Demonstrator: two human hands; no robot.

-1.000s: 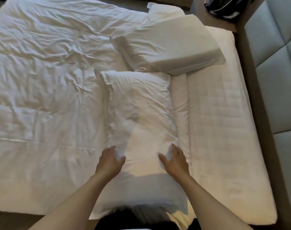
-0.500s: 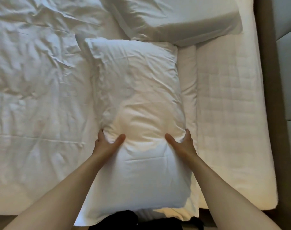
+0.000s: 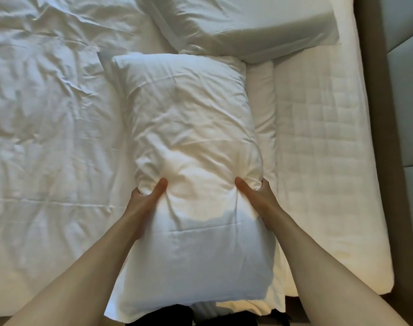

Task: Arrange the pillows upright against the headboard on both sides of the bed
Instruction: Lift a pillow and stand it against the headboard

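Both-handed grip, left hand (image 3: 145, 196) and right hand (image 3: 256, 196), clamping near pillow (image 3: 189, 128); neither pillow upright at headboard (image 3: 403, 90) yet.

Head view only: looking steeply down from above bed (image 3: 48, 137), close in; headboard (image 3: 405, 102) at 3 o'clock edge.

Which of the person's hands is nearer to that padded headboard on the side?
Right. The right hand grips the near pillow's edge on the headboard side; the left hand grips the opposite edge, farther away.
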